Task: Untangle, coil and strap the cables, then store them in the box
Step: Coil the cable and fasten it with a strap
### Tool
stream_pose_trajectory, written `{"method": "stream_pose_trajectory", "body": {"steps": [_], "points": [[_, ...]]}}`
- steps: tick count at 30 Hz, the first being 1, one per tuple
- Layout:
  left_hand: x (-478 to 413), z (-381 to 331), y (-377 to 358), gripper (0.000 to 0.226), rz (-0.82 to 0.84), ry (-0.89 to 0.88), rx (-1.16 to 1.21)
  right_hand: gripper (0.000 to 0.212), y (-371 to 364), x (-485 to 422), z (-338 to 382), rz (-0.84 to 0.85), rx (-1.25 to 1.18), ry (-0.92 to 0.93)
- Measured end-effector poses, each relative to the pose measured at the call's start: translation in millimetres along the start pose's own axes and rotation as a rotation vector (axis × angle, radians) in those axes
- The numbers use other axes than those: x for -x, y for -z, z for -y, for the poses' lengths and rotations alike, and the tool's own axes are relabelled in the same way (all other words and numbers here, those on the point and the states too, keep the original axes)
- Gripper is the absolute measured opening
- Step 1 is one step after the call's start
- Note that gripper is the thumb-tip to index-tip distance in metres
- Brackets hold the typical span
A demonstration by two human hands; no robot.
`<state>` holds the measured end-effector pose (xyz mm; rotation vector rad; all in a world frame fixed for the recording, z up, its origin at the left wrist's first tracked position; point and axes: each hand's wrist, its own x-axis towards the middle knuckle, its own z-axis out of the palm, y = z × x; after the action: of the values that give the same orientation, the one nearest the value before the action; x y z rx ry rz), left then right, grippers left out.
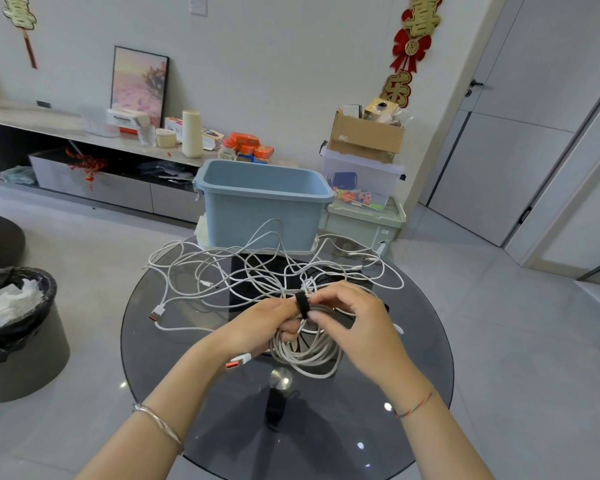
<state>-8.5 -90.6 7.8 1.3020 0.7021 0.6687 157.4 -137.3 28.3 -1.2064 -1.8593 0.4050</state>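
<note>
Over the middle of the round dark glass table (413, 393), my left hand (260, 327) grips the top of a coiled white cable (305, 358). Its loops hang down, and an orange-tipped USB plug (238, 361) sticks out below that hand. My right hand (354, 317) pinches a black strap (302, 304) wrapped around the top of the coil. Behind the hands, several tangled white cables (257, 268) are spread across the table, one ending in a USB plug (156, 313) at the left. The open blue box (260, 209) stands at the table's far edge.
A dark bin with a black liner and white paper (14, 327) stands on the floor at the left. Behind the table are stacked clear storage boxes (361, 188) with a cardboard box (366, 136) on top. A low shelf with clutter runs along the back wall.
</note>
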Motion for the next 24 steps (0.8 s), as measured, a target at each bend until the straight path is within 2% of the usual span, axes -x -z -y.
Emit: {"method": "stream_pose_trajectory", "body": {"steps": [3, 7, 10, 15, 21, 24], "points": [[1.5, -4.2, -4.2, 0.026, 0.009, 0.02, 0.055, 0.015, -1.4, -0.2, -0.3, -0.093, -0.162, -0.077], [2.9, -5.2, -2.8, 0.03, 0.058, 0.052, 0.231, 0.018, -5.4, 0.0, -2.9, -0.118, -0.229, -0.161], [1.0, -0.5, -0.2, 0.021, 0.059, 0.0, 0.095, 0.02, -4.7, -1.3, -4.2, -0.113, -0.259, -0.18], [1.6, 5.0, 3.9, 0.023, -0.007, -0.064, -0.151, 0.022, 0.8, -3.7, -6.4, -0.113, -0.313, -0.2], [4.7, 6.6, -9.8, 0.019, 0.006, -0.115, -0.427, 0.021, 0.4, -4.7, -11.0, -0.214, -0.095, -0.115], [4.6, 7.0, -9.4, 0.019, -0.052, -0.145, -0.603, 0.018, -1.6, -3.6, -10.4, -0.242, -0.014, -0.037]]}}
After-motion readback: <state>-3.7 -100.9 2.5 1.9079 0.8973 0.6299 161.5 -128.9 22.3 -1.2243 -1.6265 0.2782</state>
